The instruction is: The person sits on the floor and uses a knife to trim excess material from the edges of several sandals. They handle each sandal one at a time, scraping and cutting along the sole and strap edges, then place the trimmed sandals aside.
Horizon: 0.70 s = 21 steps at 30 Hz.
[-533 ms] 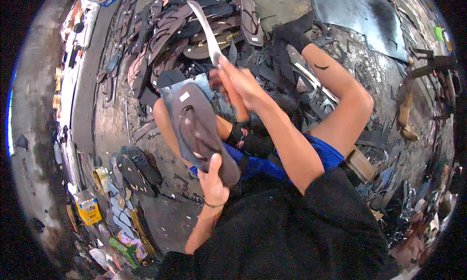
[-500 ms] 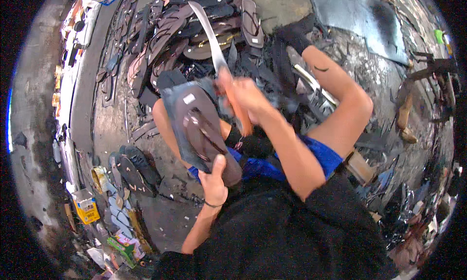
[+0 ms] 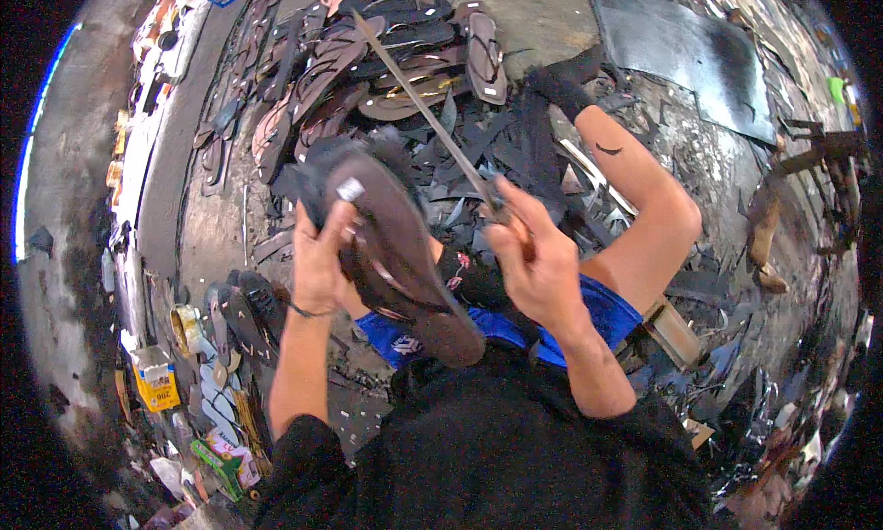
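My left hand [image 3: 320, 265] grips the side of a brown flip-flop [image 3: 391, 226] above my lap, thumb on its top face near a small white sticker. Blurred dark rubber [image 3: 317, 167] shows past the flip-flop's far end; how it is joined I cannot tell. My right hand [image 3: 541, 265] is closed around the orange-brown handle of a long knife [image 3: 428, 114]. Its narrow blade points away to the upper left, seen nearly edge-on, with a gap between it and the flip-flop.
Many finished-looking flip-flops [image 3: 418, 33] lie piled ahead, with dark rubber scraps [image 3: 469, 134] nearer me. A dark sheet [image 3: 685, 56] lies at the far right. To my left are more dark flip-flops [image 3: 244, 314] and a yellow box [image 3: 156, 380]. A wooden block [image 3: 674, 334] sits by my right thigh.
My left hand has moved from the flip-flop's near end up to its far side. The knife has drawn back right, its blade turned edge-on. The dark rubber along the flip-flop's left edge no longer shows.
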Each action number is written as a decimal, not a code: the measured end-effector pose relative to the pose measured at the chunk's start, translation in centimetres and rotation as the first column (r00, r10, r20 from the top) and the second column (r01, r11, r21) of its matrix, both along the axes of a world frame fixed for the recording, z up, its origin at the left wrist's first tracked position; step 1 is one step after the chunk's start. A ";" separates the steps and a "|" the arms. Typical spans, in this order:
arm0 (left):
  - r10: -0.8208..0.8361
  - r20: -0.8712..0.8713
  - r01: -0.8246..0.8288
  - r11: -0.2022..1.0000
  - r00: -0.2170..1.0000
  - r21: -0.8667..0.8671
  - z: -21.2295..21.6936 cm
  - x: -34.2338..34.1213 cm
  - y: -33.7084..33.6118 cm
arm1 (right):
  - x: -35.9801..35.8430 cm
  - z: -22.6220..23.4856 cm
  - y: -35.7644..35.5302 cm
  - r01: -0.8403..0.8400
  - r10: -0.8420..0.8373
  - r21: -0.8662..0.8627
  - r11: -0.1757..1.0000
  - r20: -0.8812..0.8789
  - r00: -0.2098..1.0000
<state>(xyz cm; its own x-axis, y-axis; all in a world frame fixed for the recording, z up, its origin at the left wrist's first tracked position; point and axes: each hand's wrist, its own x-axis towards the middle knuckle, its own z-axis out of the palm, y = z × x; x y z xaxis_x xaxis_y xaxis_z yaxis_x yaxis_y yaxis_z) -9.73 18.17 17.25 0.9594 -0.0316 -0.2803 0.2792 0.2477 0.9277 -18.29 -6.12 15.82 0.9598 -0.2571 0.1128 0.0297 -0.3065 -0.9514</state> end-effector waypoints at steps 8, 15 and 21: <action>-0.019 -0.286 0.022 1.000 0.958 0.006 2.5 -1.1 3.7 | -10.2 -1.4 0.0 -0.223 0.232 0.095 0.970 -0.097 0.968; -0.165 -0.240 0.191 0.977 0.957 0.093 2.4 -2.5 3.0 | -7.5 -0.1 1.1 -0.129 0.128 -0.013 0.992 -0.072 0.989; -0.223 -0.202 0.241 0.968 0.954 0.070 2.2 -2.5 2.6 | -2.0 2.2 0.7 -0.147 0.145 -0.027 0.989 -0.049 0.988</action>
